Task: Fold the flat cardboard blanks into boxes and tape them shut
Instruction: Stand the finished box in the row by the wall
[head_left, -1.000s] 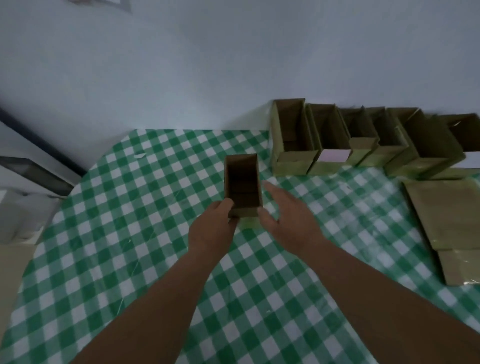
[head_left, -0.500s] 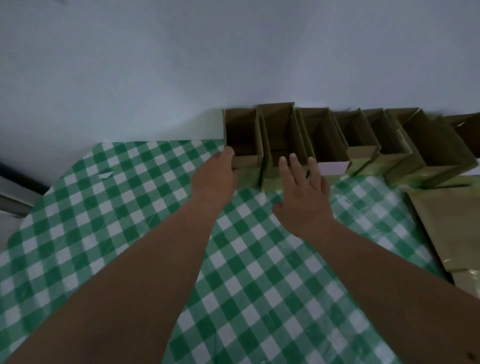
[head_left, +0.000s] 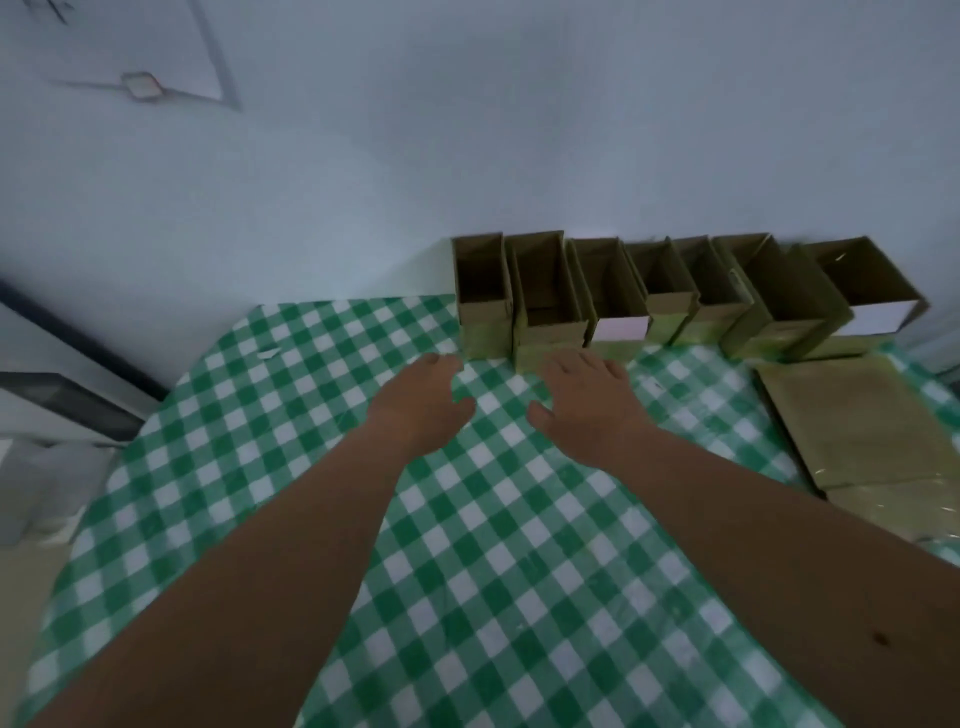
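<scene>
A row of several folded brown cardboard boxes stands open-topped against the wall at the table's far edge. The leftmost box (head_left: 482, 291) is the newest in the row, flush beside its neighbour (head_left: 545, 301). My left hand (head_left: 423, 402) hovers just in front of the leftmost box, fingers relaxed, holding nothing. My right hand (head_left: 589, 400) lies spread over the cloth in front of the second box, also holding nothing. A stack of flat cardboard blanks (head_left: 852, 431) lies on the table at the right.
The table (head_left: 467, 545) carries a green and white checked cloth. A small white scrap (head_left: 268, 353) lies near its far left edge. A white wall rises behind the boxes. Grey furniture (head_left: 57, 395) stands off the table's left side.
The box my hands held mid-table has been pushed back to the wall as the row's leftmost box. Both hands have let go and drawn back slightly from it.
</scene>
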